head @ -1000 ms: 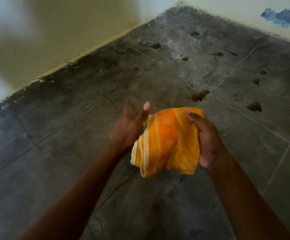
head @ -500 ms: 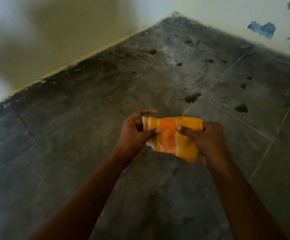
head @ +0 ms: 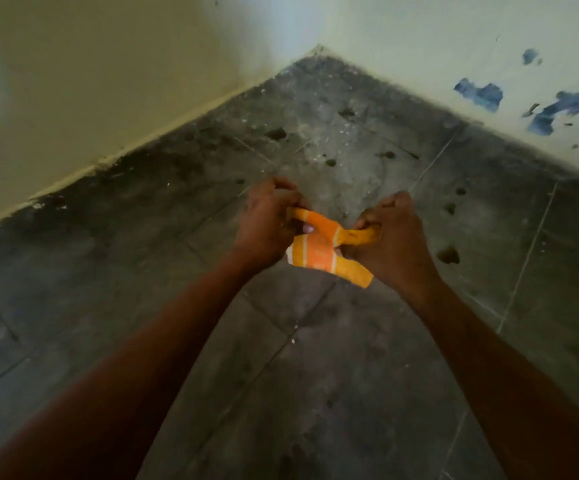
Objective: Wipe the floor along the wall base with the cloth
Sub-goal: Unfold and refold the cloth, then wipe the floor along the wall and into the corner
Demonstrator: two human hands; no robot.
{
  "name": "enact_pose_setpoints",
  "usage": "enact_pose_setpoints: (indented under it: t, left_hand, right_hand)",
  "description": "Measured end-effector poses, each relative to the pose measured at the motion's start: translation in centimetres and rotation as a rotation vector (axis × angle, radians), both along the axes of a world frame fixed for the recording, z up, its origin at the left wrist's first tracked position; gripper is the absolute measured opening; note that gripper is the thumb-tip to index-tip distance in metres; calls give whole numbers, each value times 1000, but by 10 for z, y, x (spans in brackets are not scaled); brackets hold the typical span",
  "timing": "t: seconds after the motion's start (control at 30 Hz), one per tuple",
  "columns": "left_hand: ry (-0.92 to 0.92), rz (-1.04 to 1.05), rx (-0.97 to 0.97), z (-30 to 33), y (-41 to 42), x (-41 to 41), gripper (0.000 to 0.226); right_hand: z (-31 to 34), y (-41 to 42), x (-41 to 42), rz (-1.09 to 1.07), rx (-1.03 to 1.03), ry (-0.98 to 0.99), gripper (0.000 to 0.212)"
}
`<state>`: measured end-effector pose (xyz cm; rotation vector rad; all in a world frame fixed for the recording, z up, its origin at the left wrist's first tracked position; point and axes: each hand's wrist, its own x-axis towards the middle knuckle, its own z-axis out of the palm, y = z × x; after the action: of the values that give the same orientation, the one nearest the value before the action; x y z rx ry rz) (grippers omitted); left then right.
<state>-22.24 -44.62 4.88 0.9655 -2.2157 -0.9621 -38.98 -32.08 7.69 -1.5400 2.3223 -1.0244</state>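
Observation:
An orange cloth [head: 319, 249] with pale stripes is stretched and folded small between both hands, held in the air above the floor. My left hand [head: 267, 223] grips its left end, fingers curled. My right hand [head: 393, 240] grips its right end, with a fold passing through the fingers. The dark grey tiled floor [head: 281, 358] is dirty. A black band of grime follows the wall base [head: 163, 147] on the left and the wall base on the right [head: 509, 147], meeting at the corner [head: 319, 51] ahead.
Dark spots and white specks dot the tiles near the corner [head: 329, 147]. The left wall [head: 90, 74] is cream. The right wall has patches of chipped blue paint [head: 482, 95]. Both forearms reach forward over the floor.
The cloth has gone from hanging loose to folded small and pulled taut between both hands. The view has tilted up, showing more of the corner and walls.

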Motion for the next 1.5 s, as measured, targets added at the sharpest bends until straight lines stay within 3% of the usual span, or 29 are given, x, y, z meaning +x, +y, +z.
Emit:
enact_pose_setpoints:
  t: [0.13, 0.3, 0.4, 0.47, 0.57, 0.73, 0.8, 0.87, 1.0, 1.07, 1.13, 1.27, 1.37, 1.5]
  left_hand:
    - [-7, -156, 128, 73, -37, -19, 28]
    - [8, -155, 349, 97, -41, -43, 16]
    - [15, -267, 425, 69, -48, -72, 20]
    - [-115, -397, 430, 50, -65, -90, 16]
    - [-257, -525, 415, 28, -96, -130, 16]
    - [-200, -433, 469, -1, -108, -189, 30]
    - [-157, -300, 547, -27, -99, -206, 38]
    - [-110, -33, 516, -63, -88, -206, 45]
    - [-100, 374, 204, -122, -53, -161, 38]
    - [-195, 544, 134, -148, -36, -129, 40]
    - [-372, 703, 30, -161, -22, -106, 45]
    - [-538, 725, -87, -178, -14, -92, 51]
    - [-532, 701, -68, -173, -18, -89, 53]
    - [-574, 649, -64, -166, -24, -66, 57]
  right_hand:
    - [67, -33, -18, -61, 100, -144, 37]
    - [95, -33, -49, -26, 210, -500, 84]
    - [61, -33, -80, -88, 276, -691, 61]
    - [29, -35, -99, -128, 177, -807, 44]
    - [-10, -38, -119, -72, 5, -922, 36]
    - [-33, -41, -155, -101, -13, -1143, 25]
    - [-40, -35, -170, -95, -63, -1056, 21]
    - [-47, -30, -182, -94, -93, -860, 19]
    - [-64, -18, -195, -89, -132, -291, 15]
    - [-87, -14, -194, -94, -121, -25, 18]
    - [-113, -11, -196, -43, -38, 111, 32]
    - [-159, -15, -197, 75, 295, 172, 69]
    - [-177, -31, -205, 111, 516, 426, 66]
    - [-184, -65, -176, -6, 516, 370, 74]
